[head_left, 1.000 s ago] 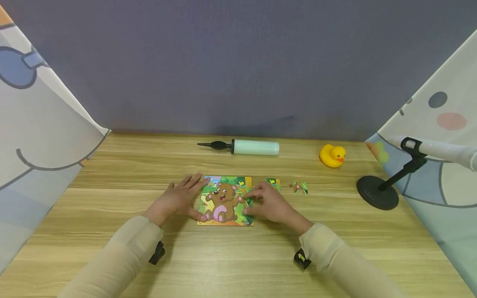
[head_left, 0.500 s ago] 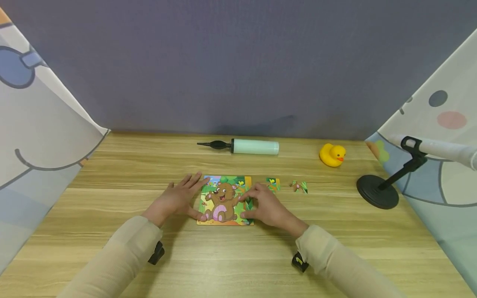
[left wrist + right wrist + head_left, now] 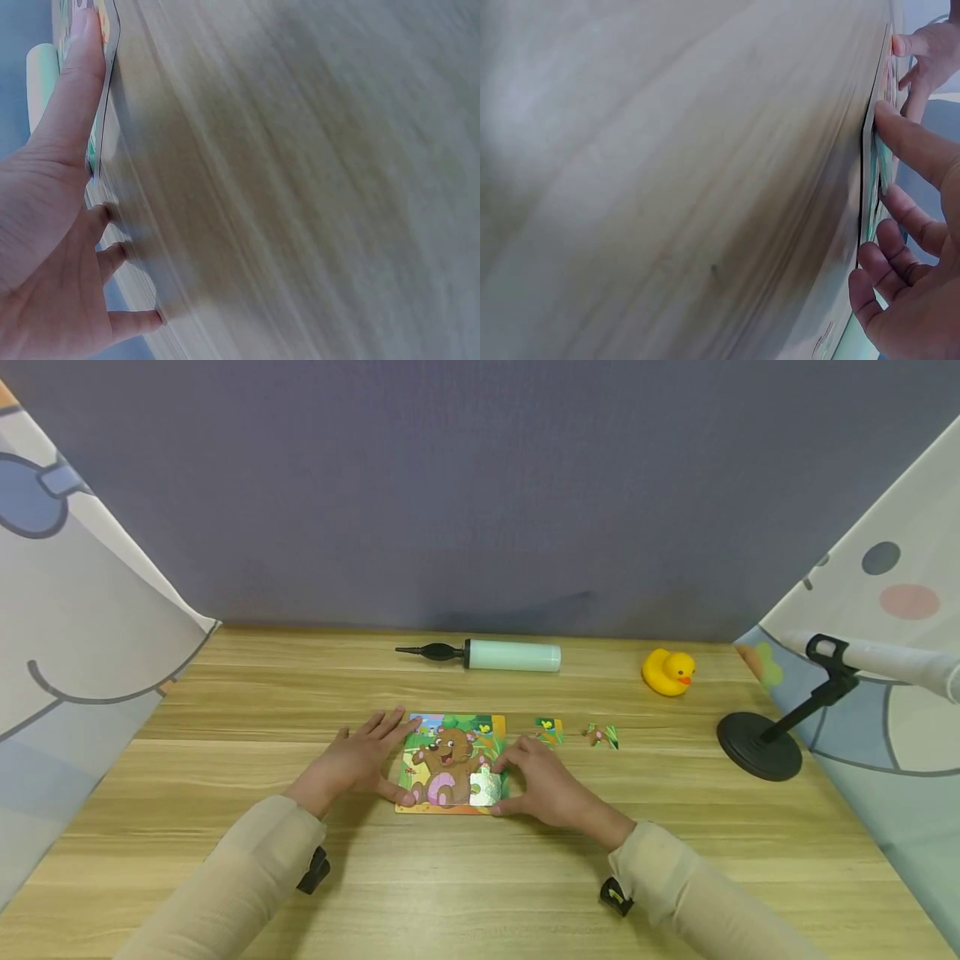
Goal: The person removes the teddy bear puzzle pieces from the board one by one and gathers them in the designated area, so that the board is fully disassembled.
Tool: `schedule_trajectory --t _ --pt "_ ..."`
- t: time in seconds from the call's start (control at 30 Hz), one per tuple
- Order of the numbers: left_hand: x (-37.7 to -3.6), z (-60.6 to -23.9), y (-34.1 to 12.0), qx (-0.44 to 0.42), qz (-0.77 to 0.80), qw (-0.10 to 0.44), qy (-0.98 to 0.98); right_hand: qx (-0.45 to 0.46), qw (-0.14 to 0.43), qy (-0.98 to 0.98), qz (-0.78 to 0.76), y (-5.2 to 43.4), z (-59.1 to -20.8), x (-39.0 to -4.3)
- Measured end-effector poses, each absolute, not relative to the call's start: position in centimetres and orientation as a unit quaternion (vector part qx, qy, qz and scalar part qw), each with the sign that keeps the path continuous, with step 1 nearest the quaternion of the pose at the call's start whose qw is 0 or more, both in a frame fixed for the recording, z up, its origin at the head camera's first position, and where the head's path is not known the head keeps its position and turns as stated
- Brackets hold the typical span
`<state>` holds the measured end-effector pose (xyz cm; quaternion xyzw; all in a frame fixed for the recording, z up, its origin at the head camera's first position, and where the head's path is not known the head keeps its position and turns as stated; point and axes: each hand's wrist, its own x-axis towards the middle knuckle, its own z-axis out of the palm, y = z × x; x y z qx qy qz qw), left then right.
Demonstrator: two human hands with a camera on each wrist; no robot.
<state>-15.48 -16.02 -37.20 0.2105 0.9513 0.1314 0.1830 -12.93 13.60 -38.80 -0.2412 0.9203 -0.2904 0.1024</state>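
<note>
Looking down from the head view, one bear puzzle board (image 3: 450, 764) lies on the wooden table (image 3: 225, 710), with one bare pale slot (image 3: 486, 787) at its lower right corner. Two loose puzzle pieces sit to the right of the board: the nearer piece (image 3: 549, 730) just beside it, the farther piece (image 3: 603, 736) a little beyond. One hand pump (image 3: 487, 655) and one yellow rubber duck (image 3: 668, 672) lie near the back wall, well apart from the board, and one black stand (image 3: 761, 745) is at the right. The left hand (image 3: 358, 762) lies flat with its fingers straight and spread, thumb tip on the board's lower left corner, holding nothing. The right hand (image 3: 551, 781) rests at the board's right edge with fingers loosely curved; thumb and forefinger touch the board on either side of the bare slot, and whether they hold a piece cannot be told. No writing can be read in this view.

From the left wrist view, the one thumb (image 3: 71, 90) stretches straight along the board's edge (image 3: 105, 97), while three fingers (image 3: 112, 259) rest on the tabletop.

From the right wrist view, one finger (image 3: 911, 142) presses on the board's near edge (image 3: 870, 172) and the others (image 3: 889, 259) curl gently beside it, gripping nothing visible. The picture is blurred and no label shows.
</note>
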Motion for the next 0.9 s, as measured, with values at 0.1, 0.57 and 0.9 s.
schedule_trajectory --t 0.1,0.57,0.9 --pt "-15.5 -37.2 -16.0 0.210 0.131 0.184 0.951 -0.239 0.098 0.921 -0.291 13.4 -38.8 -12.8" --pt "-15.5 -37.1 -16.1 0.214 0.127 0.182 0.951 -0.275 0.020 0.923 -0.270 14.0 -38.6 -12.8" --pt "-15.5 -37.1 -16.1 0.213 0.126 0.182 0.952 -0.197 0.064 0.913 -0.352 17.3 -38.0 -13.8"
